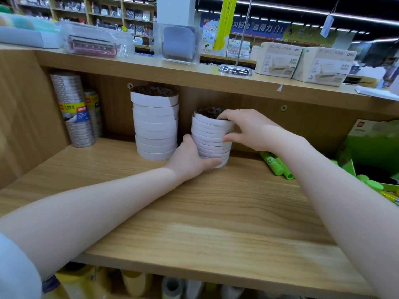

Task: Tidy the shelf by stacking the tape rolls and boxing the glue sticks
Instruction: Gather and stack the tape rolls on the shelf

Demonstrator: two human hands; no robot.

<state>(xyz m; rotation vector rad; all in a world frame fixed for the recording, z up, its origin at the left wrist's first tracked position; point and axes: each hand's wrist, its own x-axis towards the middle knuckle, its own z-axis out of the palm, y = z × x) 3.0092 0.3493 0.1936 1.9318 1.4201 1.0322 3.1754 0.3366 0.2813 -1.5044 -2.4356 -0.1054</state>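
Two stacks of white tape rolls stand on the wooden shelf (216, 212). The taller stack (155, 124) is at the back, left of centre. The shorter stack (210, 137) stands beside it, slightly crooked. My left hand (190, 160) grips this shorter stack at its base, thumb in front. My right hand (248, 128) holds its top rolls, fingers over the rim and thumb on the side. Green glue sticks (275, 164) lie on the shelf behind my right forearm. A green box (375, 152) stands open at the far right, with more glue sticks (371, 184) at its front.
Silver tape rolls (73, 108) are stacked in the back left corner against the side wall. The upper shelf (194, 72) carries packaged goods and white boxes (302, 61). Yellow and white rolls (133, 281) stand on the level below.
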